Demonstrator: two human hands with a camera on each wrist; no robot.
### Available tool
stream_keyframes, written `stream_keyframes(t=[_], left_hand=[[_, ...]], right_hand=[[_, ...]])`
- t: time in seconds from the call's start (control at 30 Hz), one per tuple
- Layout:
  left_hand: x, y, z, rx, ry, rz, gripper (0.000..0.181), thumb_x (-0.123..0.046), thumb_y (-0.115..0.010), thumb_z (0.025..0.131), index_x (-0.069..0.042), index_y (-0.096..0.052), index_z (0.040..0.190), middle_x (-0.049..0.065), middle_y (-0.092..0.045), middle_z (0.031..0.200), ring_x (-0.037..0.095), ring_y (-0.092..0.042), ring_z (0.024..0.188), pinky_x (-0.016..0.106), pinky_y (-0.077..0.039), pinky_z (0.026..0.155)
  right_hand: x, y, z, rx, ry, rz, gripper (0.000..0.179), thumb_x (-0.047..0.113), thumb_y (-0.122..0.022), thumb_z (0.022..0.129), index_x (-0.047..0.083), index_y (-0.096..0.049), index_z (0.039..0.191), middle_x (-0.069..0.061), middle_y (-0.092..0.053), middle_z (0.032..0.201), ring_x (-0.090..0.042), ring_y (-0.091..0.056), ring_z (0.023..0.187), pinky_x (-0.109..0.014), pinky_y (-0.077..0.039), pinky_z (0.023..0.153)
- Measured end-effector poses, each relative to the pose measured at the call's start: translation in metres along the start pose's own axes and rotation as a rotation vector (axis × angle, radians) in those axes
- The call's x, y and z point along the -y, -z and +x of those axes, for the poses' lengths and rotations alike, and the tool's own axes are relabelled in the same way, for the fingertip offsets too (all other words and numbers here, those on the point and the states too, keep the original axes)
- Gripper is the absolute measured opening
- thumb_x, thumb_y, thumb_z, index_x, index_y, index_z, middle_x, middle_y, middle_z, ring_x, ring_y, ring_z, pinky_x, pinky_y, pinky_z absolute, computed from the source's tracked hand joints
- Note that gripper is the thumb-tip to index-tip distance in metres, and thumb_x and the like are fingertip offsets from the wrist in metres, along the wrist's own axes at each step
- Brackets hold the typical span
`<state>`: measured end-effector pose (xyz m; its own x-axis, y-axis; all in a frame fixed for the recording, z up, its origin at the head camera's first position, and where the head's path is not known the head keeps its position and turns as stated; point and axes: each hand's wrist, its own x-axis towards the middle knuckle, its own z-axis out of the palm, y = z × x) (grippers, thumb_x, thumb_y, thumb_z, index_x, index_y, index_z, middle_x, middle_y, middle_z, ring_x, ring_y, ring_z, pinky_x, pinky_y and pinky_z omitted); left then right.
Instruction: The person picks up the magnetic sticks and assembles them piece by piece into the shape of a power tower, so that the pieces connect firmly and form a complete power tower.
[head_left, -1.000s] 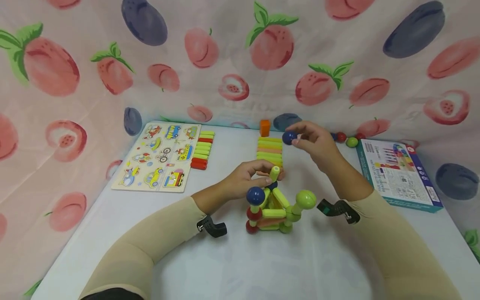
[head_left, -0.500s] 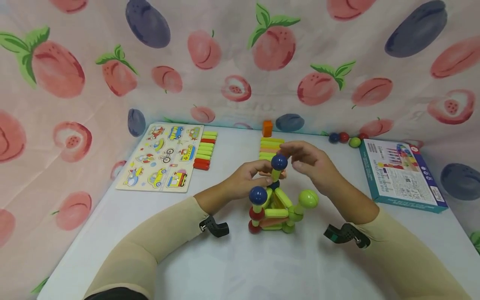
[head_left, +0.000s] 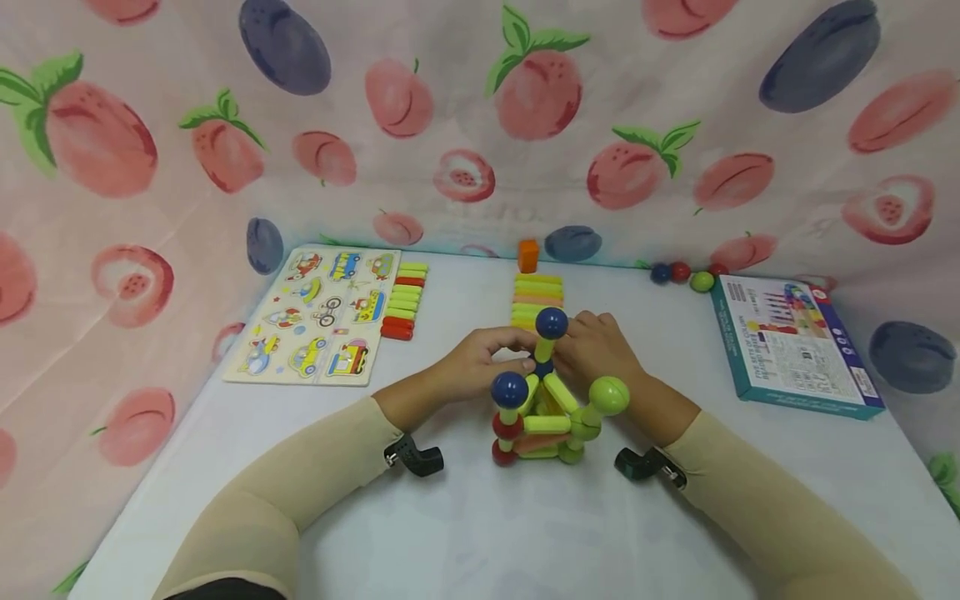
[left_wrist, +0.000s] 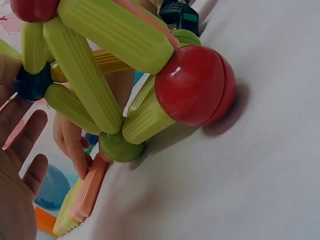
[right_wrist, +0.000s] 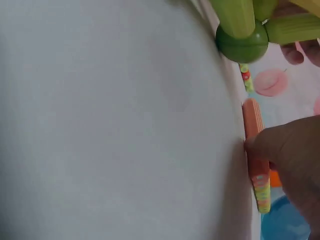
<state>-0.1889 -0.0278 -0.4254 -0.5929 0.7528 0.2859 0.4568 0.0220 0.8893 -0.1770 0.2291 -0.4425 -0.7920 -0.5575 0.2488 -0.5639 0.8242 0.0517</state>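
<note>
A magnetic stick-and-ball frame (head_left: 547, 426) stands on the table, built of yellow-green sticks with red, green and blue balls. My left hand (head_left: 482, 367) holds its far corner at a blue ball (left_wrist: 33, 82), thumb and a finger at the ball, the other fingers extended. Above that corner a stick rises, topped by another blue ball (head_left: 551, 323). Behind the frame, my right hand (head_left: 600, 352) reaches down to the row of sticks. Its thumb and fingers pinch an orange stick (right_wrist: 253, 117) at the row's near end; the head view hides these fingertips partly behind the frame.
Yellow sticks (head_left: 537, 290) lie in a row in the middle, with an orange block (head_left: 528, 256) behind. On the left, a picture puzzle board (head_left: 313, 315) has green and red sticks (head_left: 403, 307) alongside. Several balls (head_left: 680, 272) and a toy box (head_left: 797, 342) are at the right.
My right hand brought a blue ball over and set it on the frame's upright stick, then let go and moved down to the orange stick. The left hand stayed at the frame's corner.
</note>
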Motion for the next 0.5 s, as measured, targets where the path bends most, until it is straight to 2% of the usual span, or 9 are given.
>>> stream_keyframes(t=[0.07,0.17,0.3,0.4,0.47,0.5], left_hand=[[0.0,0.0,0.0,0.002,0.006,0.0,0.032,-0.012,-0.063,0.104,-0.003,-0.069,0.134,0.006,-0.073,0.128,0.021,-0.059,0.125,0.047,-0.043,0.114],[0.001,0.0,0.0,0.006,0.007,-0.004,0.031,-0.011,-0.063,0.105,-0.003,-0.069,0.134,0.006,-0.073,0.126,0.022,-0.06,0.124,0.05,-0.043,0.114],[0.0,0.0,0.0,0.009,-0.019,0.017,0.029,-0.011,-0.065,0.104,-0.004,-0.07,0.132,0.005,-0.073,0.124,0.021,-0.061,0.122,0.049,-0.045,0.109],[0.0,0.001,0.001,0.009,-0.036,0.037,0.029,-0.012,-0.065,0.104,-0.005,-0.071,0.131,0.004,-0.073,0.123,0.018,-0.061,0.12,0.051,-0.045,0.106],[0.0,0.002,0.001,0.007,-0.038,0.043,0.029,-0.012,-0.065,0.104,-0.005,-0.071,0.131,0.005,-0.073,0.123,0.018,-0.061,0.119,0.053,-0.046,0.105],[-0.001,0.002,0.001,0.008,-0.036,0.044,0.029,-0.012,-0.065,0.104,-0.005,-0.071,0.131,0.005,-0.073,0.123,0.018,-0.061,0.12,0.054,-0.046,0.105]], right_hand=[[0.001,0.004,0.001,0.024,-0.007,-0.012,0.016,0.029,-0.08,0.098,0.023,-0.079,0.113,0.001,-0.072,0.102,-0.026,-0.058,0.095,-0.045,-0.044,0.082],[0.001,0.009,0.004,0.082,-0.023,0.02,0.011,0.03,-0.079,0.098,0.023,-0.079,0.106,0.005,-0.07,0.091,-0.023,-0.057,0.086,-0.041,-0.043,0.076],[0.004,0.02,0.004,0.266,-0.113,0.135,0.011,0.03,-0.077,0.099,0.019,-0.078,0.104,0.007,-0.071,0.085,-0.02,-0.062,0.082,-0.04,-0.051,0.077],[0.002,0.038,-0.003,0.409,-0.252,0.366,0.02,0.028,-0.075,0.1,0.012,-0.079,0.113,0.0,-0.075,0.095,-0.023,-0.066,0.087,-0.042,-0.056,0.079],[-0.002,0.051,-0.011,0.437,-0.362,0.611,0.028,0.026,-0.072,0.101,0.007,-0.076,0.121,-0.003,-0.075,0.101,-0.023,-0.067,0.092,-0.04,-0.057,0.08],[-0.005,0.057,-0.016,0.423,-0.413,0.759,0.029,0.024,-0.071,0.101,0.005,-0.075,0.123,-0.005,-0.073,0.102,-0.024,-0.066,0.093,-0.037,-0.057,0.081]])
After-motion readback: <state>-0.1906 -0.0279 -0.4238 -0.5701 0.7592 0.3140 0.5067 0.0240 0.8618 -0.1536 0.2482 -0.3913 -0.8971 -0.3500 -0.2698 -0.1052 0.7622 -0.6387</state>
